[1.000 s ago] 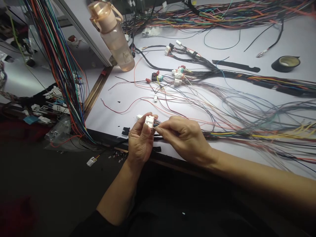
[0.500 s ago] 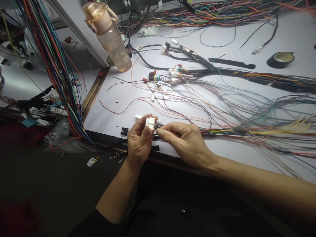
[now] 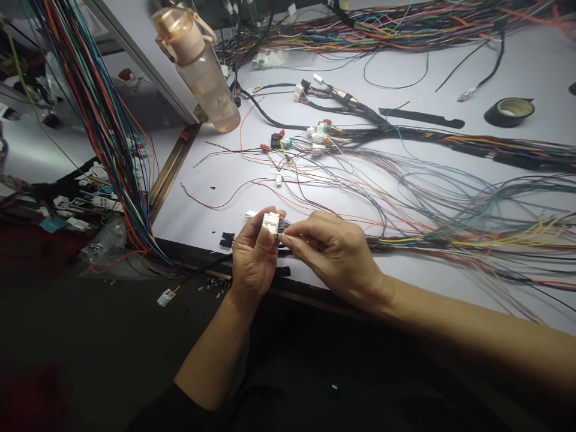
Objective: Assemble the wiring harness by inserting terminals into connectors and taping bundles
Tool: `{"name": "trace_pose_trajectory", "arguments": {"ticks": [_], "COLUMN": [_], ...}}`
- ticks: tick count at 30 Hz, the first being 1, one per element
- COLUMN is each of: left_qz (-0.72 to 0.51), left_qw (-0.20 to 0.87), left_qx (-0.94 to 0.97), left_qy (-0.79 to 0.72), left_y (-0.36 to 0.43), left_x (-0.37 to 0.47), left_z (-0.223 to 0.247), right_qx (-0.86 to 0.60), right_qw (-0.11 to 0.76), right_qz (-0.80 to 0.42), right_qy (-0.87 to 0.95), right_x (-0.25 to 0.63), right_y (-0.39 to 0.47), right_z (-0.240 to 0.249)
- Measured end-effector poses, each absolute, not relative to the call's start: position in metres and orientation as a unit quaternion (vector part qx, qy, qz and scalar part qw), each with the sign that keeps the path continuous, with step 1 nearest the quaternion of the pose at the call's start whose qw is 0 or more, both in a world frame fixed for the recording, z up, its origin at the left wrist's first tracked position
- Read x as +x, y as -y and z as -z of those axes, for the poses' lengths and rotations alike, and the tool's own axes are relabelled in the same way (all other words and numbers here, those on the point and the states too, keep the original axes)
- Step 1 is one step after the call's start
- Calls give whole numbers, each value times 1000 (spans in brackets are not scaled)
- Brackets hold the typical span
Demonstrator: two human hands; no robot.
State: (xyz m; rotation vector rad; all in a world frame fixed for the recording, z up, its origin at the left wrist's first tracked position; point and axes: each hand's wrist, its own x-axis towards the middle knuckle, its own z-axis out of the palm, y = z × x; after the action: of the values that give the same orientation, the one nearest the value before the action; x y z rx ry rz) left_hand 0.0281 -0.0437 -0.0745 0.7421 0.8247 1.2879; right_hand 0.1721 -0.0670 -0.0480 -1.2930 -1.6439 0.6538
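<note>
Between the thumb and fingers of my left hand (image 3: 255,258) is a white connector housing (image 3: 270,222), tilted up over the table's front edge. Several thin wires (image 3: 284,224) run out of its right side. My right hand (image 3: 339,255) is closed in a pinch at that side, thumb and forefinger tips together close against the housing. What they pinch looks like a thin wire end, mostly hidden by the fingers. A black connector (image 3: 227,240) lies just left of my left hand, and a small white connector (image 3: 251,214) is behind it.
A water bottle (image 3: 204,78) stands at the back left beside a metal frame. Taped harness branches (image 3: 360,111) with connectors cross the table (image 3: 252,192). A tape roll (image 3: 509,112) lies at right. Thick wire bundles (image 3: 96,120) hang at left; a white plug (image 3: 166,297) dangles past the edge.
My right hand has shifted slightly left and its fingertips are now closer to the connector housing. The housing has turned and moved a little left in my left hand.
</note>
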Motion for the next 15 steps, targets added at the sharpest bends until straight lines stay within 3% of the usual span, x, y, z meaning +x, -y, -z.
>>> {"name": "trace_pose_trajectory", "arguments": {"ticks": [5,15], "left_qz": [-561,-554], "left_qw": [668,669], "left_qx": [339,353], "left_qy": [-352,-348], "left_y": [44,45], "left_x": [26,27], "left_z": [75,75], "right_qx": [-507,-485], "right_qw": [443,499], "right_qz": [-274,-318], "right_qy": [687,644], "right_x": [169,171], "right_y": [66,71], "right_z": [49,50]}}
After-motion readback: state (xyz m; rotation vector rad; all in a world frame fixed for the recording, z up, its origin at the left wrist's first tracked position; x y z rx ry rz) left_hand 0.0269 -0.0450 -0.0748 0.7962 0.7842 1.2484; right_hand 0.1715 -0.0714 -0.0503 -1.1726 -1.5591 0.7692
